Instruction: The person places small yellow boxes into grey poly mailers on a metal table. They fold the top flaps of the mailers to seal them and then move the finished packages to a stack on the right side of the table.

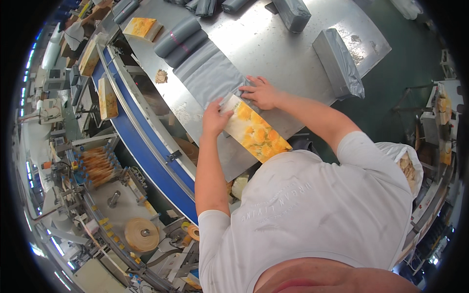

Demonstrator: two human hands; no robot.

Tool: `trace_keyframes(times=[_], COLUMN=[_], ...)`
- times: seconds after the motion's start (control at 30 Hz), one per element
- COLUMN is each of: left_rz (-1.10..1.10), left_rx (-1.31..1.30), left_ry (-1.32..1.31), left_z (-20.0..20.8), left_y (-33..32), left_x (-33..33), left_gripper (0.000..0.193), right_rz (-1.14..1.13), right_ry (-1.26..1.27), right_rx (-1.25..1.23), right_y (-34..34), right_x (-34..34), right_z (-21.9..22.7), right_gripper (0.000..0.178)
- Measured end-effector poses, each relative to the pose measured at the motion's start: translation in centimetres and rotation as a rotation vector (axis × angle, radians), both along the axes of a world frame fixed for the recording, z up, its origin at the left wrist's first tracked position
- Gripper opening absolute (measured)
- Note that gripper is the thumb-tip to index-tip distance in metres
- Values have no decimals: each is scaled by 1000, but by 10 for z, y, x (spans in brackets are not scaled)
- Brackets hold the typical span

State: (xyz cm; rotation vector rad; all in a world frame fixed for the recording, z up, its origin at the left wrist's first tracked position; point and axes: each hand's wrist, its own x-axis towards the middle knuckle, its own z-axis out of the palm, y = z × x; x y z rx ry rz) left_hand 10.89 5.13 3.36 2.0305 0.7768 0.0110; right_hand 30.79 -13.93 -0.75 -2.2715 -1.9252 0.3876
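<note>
A long pack printed with yellow flowers [259, 131] lies at the near edge of the metal table, one end close against my body. Its far end meets the mouth of a flat grey plastic bag [210, 71]. My left hand [215, 118] is closed at the left corner of that mouth, thumb against the pack's side. At the right corner, my right hand [261, 93] grips the bag's edge, some fingers stretched over it. How far the pack sits inside the bag is partly hidden by my hands. Rolled grey bags [180, 41] lie at the flat bag's far end.
A wrapped grey package [338, 63] lies to the right, another [292, 14] at the back. A flower-printed pack [143, 28] sits at the table's far left. Left of the table runs a blue conveyor belt [141, 141] carrying a pack [108, 98]. A crumpled brown scrap [161, 76] lies nearby.
</note>
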Motion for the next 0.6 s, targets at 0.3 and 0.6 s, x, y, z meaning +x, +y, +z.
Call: trace_keyframes(times=[0.3,0.6], left_rz=[11,160], left_rx=[489,85], left_ry=[134,-499], left_z=[21,-67], left_y=[-44,-79], left_x=[53,-31], left_gripper=[82,41], right_rz=[-42,-364], right_ry=[263,356], right_rx=[110,379], right_y=[-13,7], right_x=[9,11], right_z=[33,-6], right_gripper=[80,43])
